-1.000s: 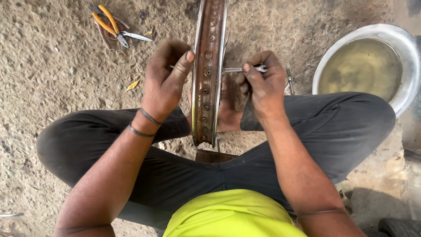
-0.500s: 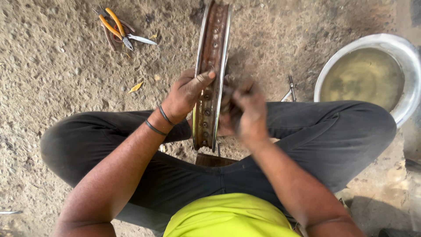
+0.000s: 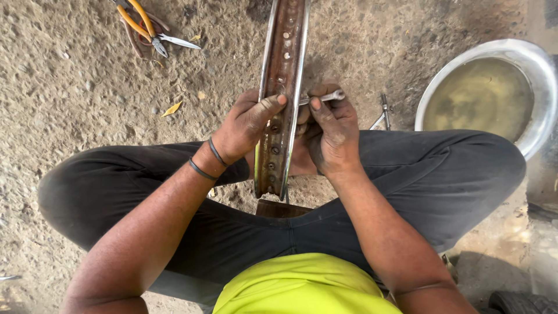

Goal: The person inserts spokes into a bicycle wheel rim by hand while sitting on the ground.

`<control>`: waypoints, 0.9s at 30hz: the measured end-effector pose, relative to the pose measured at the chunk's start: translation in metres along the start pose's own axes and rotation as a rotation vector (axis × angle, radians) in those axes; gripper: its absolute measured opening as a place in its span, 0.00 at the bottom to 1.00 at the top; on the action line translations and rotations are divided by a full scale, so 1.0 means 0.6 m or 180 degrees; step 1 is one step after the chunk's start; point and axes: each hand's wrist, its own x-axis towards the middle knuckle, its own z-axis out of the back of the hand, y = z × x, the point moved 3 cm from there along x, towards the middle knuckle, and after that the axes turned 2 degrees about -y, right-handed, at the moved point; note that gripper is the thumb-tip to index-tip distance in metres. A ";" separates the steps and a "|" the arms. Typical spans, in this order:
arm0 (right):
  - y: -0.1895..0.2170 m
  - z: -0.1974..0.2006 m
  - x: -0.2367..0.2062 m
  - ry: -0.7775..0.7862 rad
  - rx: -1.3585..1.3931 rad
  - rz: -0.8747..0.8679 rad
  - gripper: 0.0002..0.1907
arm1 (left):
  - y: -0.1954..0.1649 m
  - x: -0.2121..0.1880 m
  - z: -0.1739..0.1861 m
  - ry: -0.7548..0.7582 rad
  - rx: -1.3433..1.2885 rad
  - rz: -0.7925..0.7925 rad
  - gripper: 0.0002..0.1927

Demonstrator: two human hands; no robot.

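Two hands' fingers clamped on rusty wheel rim (image 3: 283,87) and spoke (image 3: 322,97) over sandy ground (image 3: 75,104).

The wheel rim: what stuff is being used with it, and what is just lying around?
In use: wheel rim, steadied by the left hand; small metal tool, in the right hand.

Lying about: orange-handled pliers, metal basin of murky liquid, small metal piece on the ground.

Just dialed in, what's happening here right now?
A person sits cross-legged on the dirt ground with a rusty wheel rim standing upright between the knees. The left hand grips the rim from the side, thumb over its inner channel. The right hand holds a small metal tool against the rim's right edge. Pliers lie off to the left, and a metal basin of murky liquid sits at the right.
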 end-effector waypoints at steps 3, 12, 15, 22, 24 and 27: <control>-0.012 0.004 0.018 -0.0281 -0.0288 -0.0182 0.11 | -0.014 -0.002 -0.005 -0.0314 0.0476 0.0005 0.25; -0.039 0.031 0.059 -0.0162 -0.1062 -0.0812 0.11 | -0.106 0.014 -0.030 -0.0038 0.3040 -0.0765 0.41; -0.049 0.045 0.064 -0.0206 -0.1201 -0.0803 0.05 | -0.155 0.007 -0.036 -0.0036 0.3731 -0.0313 0.40; -0.061 0.047 0.055 -0.0131 -0.0977 -0.0542 0.09 | -0.200 -0.075 -0.031 0.0552 0.2643 0.0380 0.17; -0.057 0.042 0.053 -0.0228 -0.0812 -0.0548 0.08 | -0.191 -0.077 -0.012 0.0428 0.1687 -0.0086 0.15; -0.049 0.036 0.051 -0.0490 -0.0518 -0.0558 0.10 | -0.154 -0.068 0.032 0.0438 0.1384 0.0209 0.15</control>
